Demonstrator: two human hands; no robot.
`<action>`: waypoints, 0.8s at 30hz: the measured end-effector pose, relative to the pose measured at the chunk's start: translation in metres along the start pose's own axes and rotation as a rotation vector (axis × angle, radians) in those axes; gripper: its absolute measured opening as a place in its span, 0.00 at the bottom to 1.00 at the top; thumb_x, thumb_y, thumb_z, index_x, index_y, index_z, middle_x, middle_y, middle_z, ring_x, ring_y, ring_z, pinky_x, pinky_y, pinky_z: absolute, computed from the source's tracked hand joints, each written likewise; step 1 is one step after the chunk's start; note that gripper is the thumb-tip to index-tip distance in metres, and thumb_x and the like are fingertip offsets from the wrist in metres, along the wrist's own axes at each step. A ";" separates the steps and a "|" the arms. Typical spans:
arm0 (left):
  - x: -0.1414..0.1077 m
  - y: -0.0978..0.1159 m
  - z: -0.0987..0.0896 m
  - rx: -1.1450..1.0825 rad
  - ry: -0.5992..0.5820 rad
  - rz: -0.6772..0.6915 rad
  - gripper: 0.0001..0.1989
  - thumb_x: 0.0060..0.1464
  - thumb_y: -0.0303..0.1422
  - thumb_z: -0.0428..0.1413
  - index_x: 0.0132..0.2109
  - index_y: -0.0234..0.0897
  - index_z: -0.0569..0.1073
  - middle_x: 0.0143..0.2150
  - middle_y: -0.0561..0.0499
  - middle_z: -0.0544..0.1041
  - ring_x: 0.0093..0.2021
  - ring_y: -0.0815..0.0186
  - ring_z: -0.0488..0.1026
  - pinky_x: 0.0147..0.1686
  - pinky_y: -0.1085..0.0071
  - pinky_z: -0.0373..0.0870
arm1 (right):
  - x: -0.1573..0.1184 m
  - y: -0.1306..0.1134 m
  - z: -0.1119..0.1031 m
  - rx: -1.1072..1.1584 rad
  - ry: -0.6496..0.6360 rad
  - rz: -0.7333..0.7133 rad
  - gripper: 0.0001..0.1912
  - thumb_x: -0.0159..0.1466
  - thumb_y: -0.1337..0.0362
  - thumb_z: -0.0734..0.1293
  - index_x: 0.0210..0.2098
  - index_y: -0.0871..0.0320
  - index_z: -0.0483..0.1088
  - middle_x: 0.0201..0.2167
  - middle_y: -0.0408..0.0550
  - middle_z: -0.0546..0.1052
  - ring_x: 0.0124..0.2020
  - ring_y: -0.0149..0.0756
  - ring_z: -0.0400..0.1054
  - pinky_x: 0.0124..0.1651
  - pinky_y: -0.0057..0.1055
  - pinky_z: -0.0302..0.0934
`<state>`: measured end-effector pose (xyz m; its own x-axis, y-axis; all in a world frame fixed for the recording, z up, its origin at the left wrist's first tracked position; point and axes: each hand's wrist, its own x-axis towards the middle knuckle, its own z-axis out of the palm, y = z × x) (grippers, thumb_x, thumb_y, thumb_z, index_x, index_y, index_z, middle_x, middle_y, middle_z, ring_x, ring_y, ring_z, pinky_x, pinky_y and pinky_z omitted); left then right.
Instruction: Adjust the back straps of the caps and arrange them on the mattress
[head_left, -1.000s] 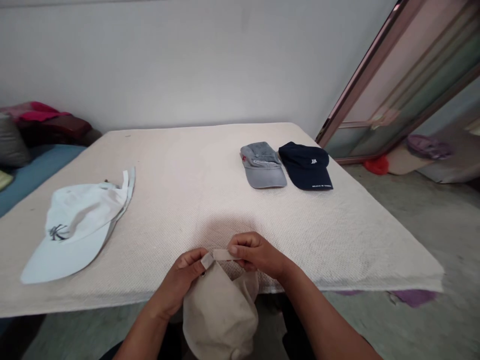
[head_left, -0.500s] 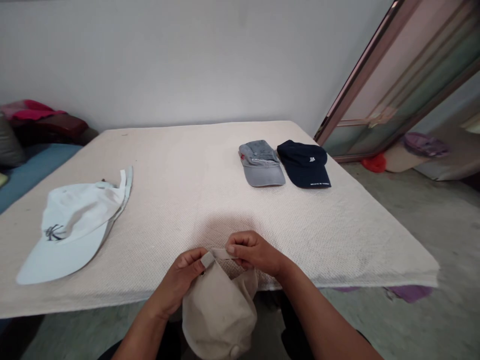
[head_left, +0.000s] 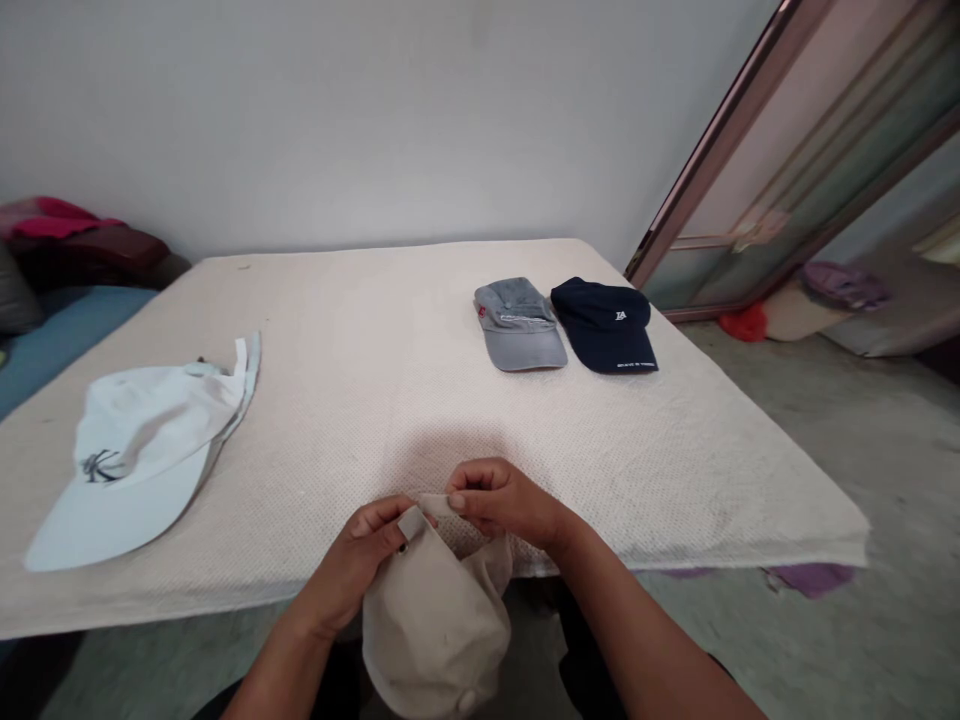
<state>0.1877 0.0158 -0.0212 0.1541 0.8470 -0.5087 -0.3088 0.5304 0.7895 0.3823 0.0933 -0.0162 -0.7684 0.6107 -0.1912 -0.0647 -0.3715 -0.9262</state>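
Note:
A beige cap (head_left: pixel 439 630) hangs at the front edge of the table, its back strap (head_left: pixel 435 506) uppermost. My left hand (head_left: pixel 371 550) pinches the cap's edge at the left end of the strap, beside a small eyelet. The thumb and fingers of my right hand (head_left: pixel 499 500) are closed on the strap's other part. A white cap (head_left: pixel 154 430) with a dark logo lies at the left, its own strap sticking up. Farther back on the right sit a grey cap (head_left: pixel 521 325) and a navy cap (head_left: pixel 609 328), side by side.
A cream textured cloth (head_left: pixel 337 350) covers the table, which stands against a pale wall (head_left: pixel 375 120). Pink and dark red items rest on a blue surface (head_left: pixel 82 320) at the far left. On the right are a sliding door (head_left: pixel 750 180) and the floor, with a red item.
The view has shifted slightly, so the caps and table appear a little farther left. My right hand has moved slightly closer to my left hand along the strap.

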 end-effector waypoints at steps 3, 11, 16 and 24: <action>-0.001 0.000 -0.001 0.004 -0.003 0.004 0.08 0.48 0.34 0.59 0.37 0.39 0.77 0.25 0.54 0.74 0.23 0.74 0.66 0.24 0.78 0.61 | -0.001 0.001 0.000 0.011 -0.024 0.002 0.11 0.57 0.59 0.67 0.28 0.62 0.66 0.15 0.35 0.62 0.15 0.20 0.51 0.17 0.20 0.46; 0.000 0.001 0.000 -0.005 -0.032 0.018 0.10 0.48 0.34 0.60 0.38 0.37 0.77 0.25 0.53 0.74 0.23 0.73 0.67 0.25 0.78 0.61 | -0.002 -0.001 0.001 0.088 0.012 -0.016 0.11 0.57 0.58 0.66 0.27 0.61 0.65 0.14 0.34 0.62 0.13 0.20 0.49 0.16 0.20 0.42; 0.000 -0.001 -0.001 -0.016 0.009 -0.002 0.11 0.46 0.34 0.61 0.39 0.38 0.77 0.27 0.52 0.76 0.25 0.72 0.68 0.27 0.77 0.62 | -0.001 0.000 0.002 -0.007 -0.023 0.005 0.11 0.58 0.59 0.66 0.27 0.61 0.66 0.14 0.35 0.62 0.14 0.20 0.51 0.17 0.21 0.45; -0.001 0.000 0.001 -0.040 0.048 -0.020 0.12 0.43 0.34 0.62 0.38 0.37 0.77 0.26 0.51 0.77 0.24 0.71 0.69 0.26 0.76 0.64 | -0.001 0.001 0.001 -0.043 -0.043 0.031 0.11 0.57 0.59 0.66 0.28 0.62 0.67 0.15 0.35 0.61 0.15 0.20 0.51 0.18 0.21 0.47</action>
<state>0.1881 0.0145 -0.0206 0.1160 0.8332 -0.5407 -0.3431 0.5445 0.7654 0.3824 0.0918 -0.0168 -0.7966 0.5682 -0.2062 -0.0139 -0.3584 -0.9335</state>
